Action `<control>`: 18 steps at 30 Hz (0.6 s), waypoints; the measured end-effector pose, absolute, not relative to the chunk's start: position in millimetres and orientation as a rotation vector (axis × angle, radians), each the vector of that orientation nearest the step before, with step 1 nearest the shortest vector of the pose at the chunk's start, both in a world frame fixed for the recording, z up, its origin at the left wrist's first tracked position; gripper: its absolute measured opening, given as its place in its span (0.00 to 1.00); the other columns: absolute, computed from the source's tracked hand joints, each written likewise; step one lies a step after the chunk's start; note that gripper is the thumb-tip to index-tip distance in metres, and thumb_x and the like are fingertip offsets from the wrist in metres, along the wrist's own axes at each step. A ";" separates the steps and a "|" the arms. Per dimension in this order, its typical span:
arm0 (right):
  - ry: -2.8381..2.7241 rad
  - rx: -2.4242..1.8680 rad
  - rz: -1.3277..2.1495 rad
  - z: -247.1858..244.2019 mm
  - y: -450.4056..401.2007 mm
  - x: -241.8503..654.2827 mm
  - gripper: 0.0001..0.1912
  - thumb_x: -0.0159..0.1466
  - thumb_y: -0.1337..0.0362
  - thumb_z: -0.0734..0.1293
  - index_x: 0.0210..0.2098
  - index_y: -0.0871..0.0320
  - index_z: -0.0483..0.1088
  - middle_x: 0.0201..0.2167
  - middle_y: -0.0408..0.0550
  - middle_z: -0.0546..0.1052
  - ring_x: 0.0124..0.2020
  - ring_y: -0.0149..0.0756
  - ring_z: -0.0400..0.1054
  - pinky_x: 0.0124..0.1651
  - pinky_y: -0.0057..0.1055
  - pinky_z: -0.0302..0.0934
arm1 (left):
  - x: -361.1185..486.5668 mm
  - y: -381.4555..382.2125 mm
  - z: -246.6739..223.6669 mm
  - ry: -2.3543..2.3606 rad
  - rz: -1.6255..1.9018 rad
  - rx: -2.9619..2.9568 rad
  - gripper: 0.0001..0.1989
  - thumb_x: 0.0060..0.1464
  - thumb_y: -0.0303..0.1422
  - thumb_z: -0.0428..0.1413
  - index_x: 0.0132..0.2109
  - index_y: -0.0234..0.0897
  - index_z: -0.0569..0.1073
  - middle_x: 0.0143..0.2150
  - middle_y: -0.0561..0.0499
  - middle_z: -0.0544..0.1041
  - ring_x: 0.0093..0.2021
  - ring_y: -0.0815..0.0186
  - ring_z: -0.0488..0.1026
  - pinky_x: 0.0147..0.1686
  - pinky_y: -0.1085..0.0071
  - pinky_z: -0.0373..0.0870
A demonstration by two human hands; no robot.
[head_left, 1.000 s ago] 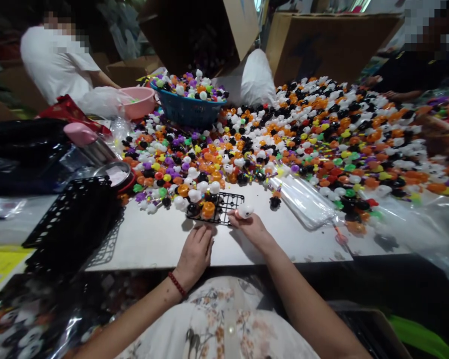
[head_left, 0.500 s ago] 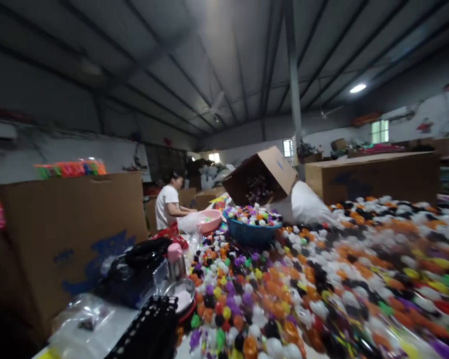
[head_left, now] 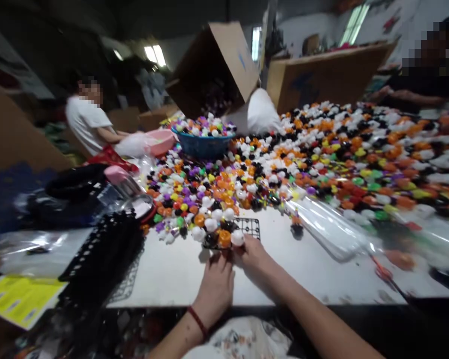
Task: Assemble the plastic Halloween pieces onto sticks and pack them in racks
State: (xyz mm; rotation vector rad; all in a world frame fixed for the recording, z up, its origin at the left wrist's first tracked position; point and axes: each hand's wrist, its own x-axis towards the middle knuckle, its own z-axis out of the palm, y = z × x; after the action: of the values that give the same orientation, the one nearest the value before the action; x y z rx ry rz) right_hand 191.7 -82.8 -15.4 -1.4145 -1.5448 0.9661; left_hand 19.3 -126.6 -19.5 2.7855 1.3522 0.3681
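On the white tabletop in front of me lies a black plastic grid (head_left: pixel 252 227), its right part bare. Several small round white, orange and black pieces sit over its left part, among them an orange pumpkin-like piece (head_left: pixel 224 239) and a white round piece (head_left: pixel 237 238). My left hand (head_left: pixel 217 279) has its fingers bunched at the grid's near edge, just below the orange piece. My right hand (head_left: pixel 252 253) is closed, its fingers against the white round piece. The fingertips of both hands are partly hidden.
Loose coloured pieces (head_left: pixel 344 164) are heaped across the table. Behind them stand a blue basin (head_left: pixel 204 144) and a tipped cardboard box (head_left: pixel 234 55). Stacked black grids (head_left: pixel 105 254) lie left; clear bags (head_left: pixel 329 229) and orange-handled scissors (head_left: pixel 383 271) lie right. People sit at the far left and far right.
My view has tipped downward and swung right, from the ceiling and room to the tabletop. Both my hands and the grid with pieces now show, and another person appears at the far right.
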 end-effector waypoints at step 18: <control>-1.945 -1.504 0.499 3.6 -84.6 241.3 0.13 0.66 0.70 0.65 0.48 0.56 0.75 0.42 0.47 0.76 0.42 0.34 0.70 0.47 0.28 0.64 | 11.0 -108.9 -23.3 1.228 0.512 3.020 0.18 0.64 0.30 0.49 0.59 0.29 0.69 0.61 0.38 0.72 0.63 0.51 0.65 0.58 0.53 0.60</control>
State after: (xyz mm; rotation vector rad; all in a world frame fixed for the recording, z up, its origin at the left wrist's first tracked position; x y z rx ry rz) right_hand 241.3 -84.6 3.6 -1.5045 -1.9445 0.4986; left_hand 11.0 -108.9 -23.3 3.0203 1.2275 0.5125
